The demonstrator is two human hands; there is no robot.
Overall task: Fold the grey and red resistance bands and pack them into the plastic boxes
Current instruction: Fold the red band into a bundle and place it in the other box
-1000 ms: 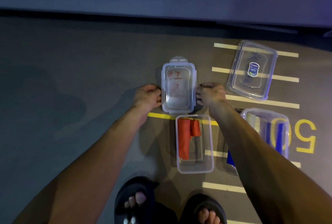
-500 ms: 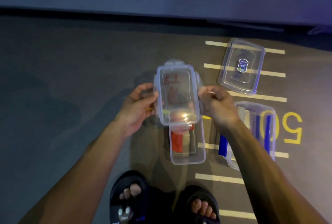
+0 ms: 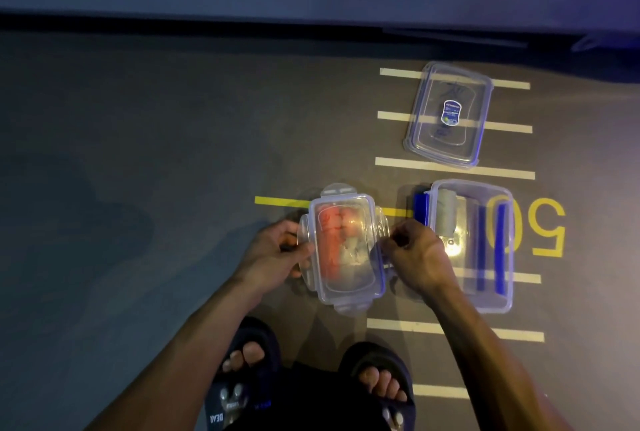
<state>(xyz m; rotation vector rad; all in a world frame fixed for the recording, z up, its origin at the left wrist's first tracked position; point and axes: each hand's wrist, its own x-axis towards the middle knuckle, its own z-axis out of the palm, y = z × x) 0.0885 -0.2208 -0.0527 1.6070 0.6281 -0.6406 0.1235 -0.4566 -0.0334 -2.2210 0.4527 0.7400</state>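
A small clear plastic box sits on the floor with its clear lid (image 3: 346, 243) laid on top; the folded red resistance band (image 3: 329, 243) shows through it. My left hand (image 3: 277, 254) grips the lid's left side flap. The right side flap is pinched by my right hand (image 3: 415, 254). To the right stands a larger open plastic box (image 3: 498, 295) with blue clips, holding a rolled grey band (image 3: 446, 212). Its own lid (image 3: 450, 115) lies flat further back.
The floor is dark with pale tape stripes (image 3: 453, 167), a yellow line (image 3: 280, 202) and a yellow painted number (image 3: 547, 226). My feet in black sandals (image 3: 246, 371) stand just below the small box. A dark wall edge runs along the back.
The lid was lifted from the floor behind the small box, carried toward me and set down over the box with the red band. Both hands now hold its side flaps.
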